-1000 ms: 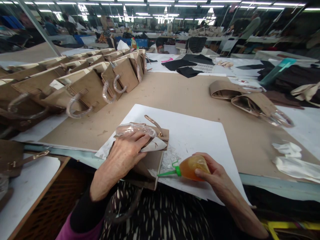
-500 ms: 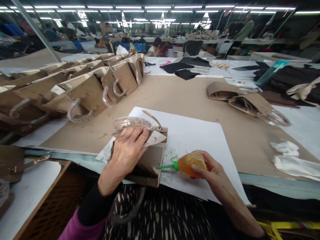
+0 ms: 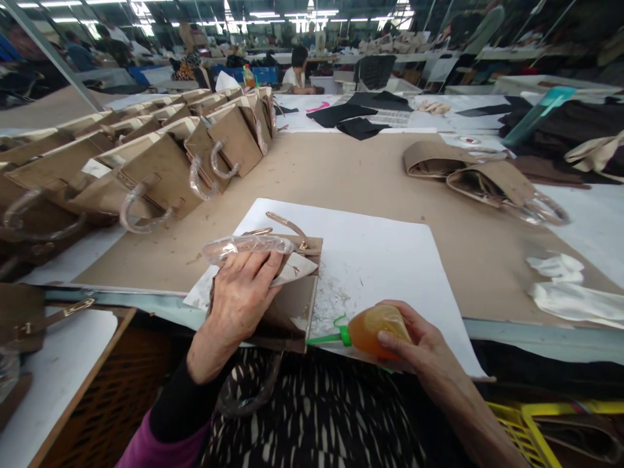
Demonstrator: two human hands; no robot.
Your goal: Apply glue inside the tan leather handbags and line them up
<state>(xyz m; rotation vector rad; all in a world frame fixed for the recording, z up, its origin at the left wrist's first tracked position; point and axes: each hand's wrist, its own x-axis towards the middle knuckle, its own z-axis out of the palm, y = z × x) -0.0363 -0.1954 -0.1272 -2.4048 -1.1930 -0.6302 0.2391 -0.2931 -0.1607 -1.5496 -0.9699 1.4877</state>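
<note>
My left hand (image 3: 246,292) grips the top of a tan handbag (image 3: 292,309), its fingers over the opening beside a plastic-wrapped handle (image 3: 248,246). The bag lies at the table's front edge, partly on a white sheet (image 3: 380,260), with a second wrapped handle hanging toward my lap. A strap with a metal fitting (image 3: 292,227) sticks up at its far side. My right hand (image 3: 414,338) is closed round a soft bottle of amber liquid (image 3: 373,330). The bottle's green nozzle (image 3: 325,338) points left, its tip at the bag's lower right corner; whether it touches is unclear.
Rows of tan handbags (image 3: 166,162) stand at the left. Two more bags (image 3: 482,179) lie at the right, near white cloth gloves (image 3: 565,286). Black pieces (image 3: 361,117) lie farther back. A yellow crate (image 3: 531,422) is at lower right. People work in the background.
The bottle has moved down along the bag's right edge, its nozzle tip going from mid-edge to the lower corner. My left hand keeps its hold. The camera view has tilted down slightly.
</note>
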